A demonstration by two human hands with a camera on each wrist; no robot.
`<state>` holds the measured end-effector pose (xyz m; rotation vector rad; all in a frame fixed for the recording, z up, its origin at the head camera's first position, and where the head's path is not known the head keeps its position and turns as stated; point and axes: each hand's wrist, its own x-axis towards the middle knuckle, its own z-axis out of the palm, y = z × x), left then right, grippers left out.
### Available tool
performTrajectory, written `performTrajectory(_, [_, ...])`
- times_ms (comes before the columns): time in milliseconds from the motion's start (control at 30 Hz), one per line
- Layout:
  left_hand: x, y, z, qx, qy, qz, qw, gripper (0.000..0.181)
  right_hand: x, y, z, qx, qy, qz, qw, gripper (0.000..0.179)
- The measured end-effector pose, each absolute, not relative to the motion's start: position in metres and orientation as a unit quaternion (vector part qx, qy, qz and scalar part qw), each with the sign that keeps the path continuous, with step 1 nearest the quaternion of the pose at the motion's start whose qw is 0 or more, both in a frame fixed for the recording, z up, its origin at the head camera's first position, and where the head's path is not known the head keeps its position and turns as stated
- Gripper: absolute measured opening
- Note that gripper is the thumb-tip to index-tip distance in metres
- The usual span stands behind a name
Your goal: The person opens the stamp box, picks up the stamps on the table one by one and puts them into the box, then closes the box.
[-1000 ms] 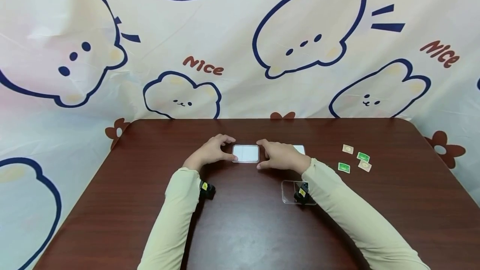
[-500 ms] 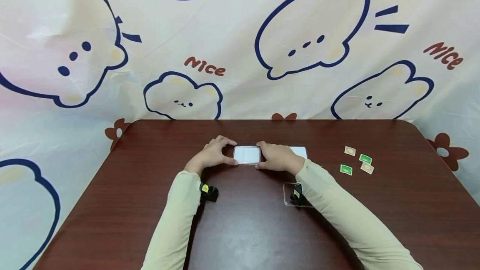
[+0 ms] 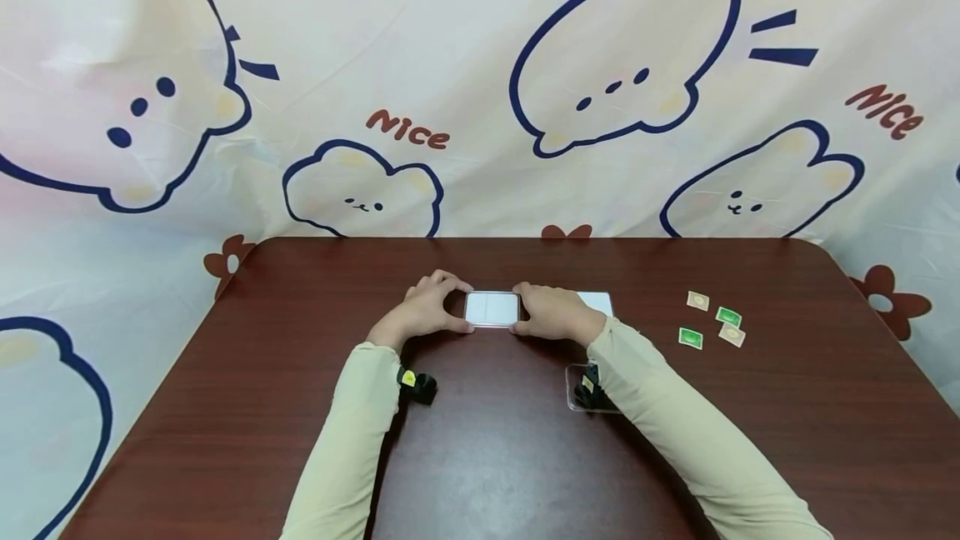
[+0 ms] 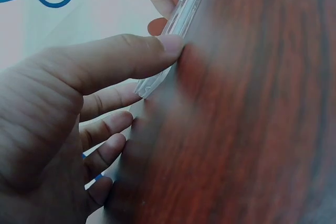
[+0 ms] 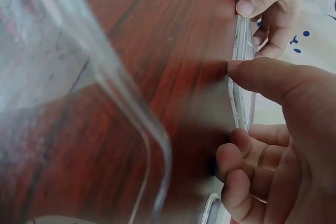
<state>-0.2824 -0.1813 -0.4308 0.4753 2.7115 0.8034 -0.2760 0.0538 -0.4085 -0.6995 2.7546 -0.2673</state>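
A flat, clear plastic case (image 3: pixel 492 309) with a white inside lies on the table, in front of the person. My left hand (image 3: pixel 427 307) pinches its left end between thumb and index finger; the left wrist view shows the thumb on the case's near edge, with the other fingers behind. At the opposite end, my right hand (image 3: pixel 557 312) grips the corners, thumb in front and fingers at the back. Seen edge-on, the case (image 5: pixel 241 77) looks thin and layered.
A clear plastic tray or lid (image 3: pixel 577 402) sits under the right wrist. Behind the right hand a white flat object (image 3: pixel 597 302) is partly hidden. Several small green and cream cards (image 3: pixel 691 338) lie at the right on the brown table (image 3: pixel 315 440). A printed cloth hangs behind.
The right hand has moved a little to the left, and its thumb and fingers have come in onto the end of the case. The left hand has barely moved.
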Motion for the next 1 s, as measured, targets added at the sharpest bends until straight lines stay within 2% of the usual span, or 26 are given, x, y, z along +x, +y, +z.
performTrajectory(300, [-0.2849, -0.1808, -0.4316, 0.168, 0.935, 0.285, 0.127, 0.060, -0.2787, 0.0535, -0.4066, -0.236, 0.954, -0.097, 0.156, 0.062])
performTrajectory(633, [-0.2850, -0.1807, -0.4311, 0.158, 0.938, 0.279, 0.136, 0.065, -0.2803, 0.0537, -0.4091, -0.237, 0.953, -0.105, 0.155, 0.062])
performTrajectory(1000, [-0.2833, -0.1786, -0.4300, 0.166, 0.940, 0.267, 0.132, 0.060, -0.2789, 0.0558, -0.4120, -0.239, 0.952, -0.121, 0.150, 0.062])
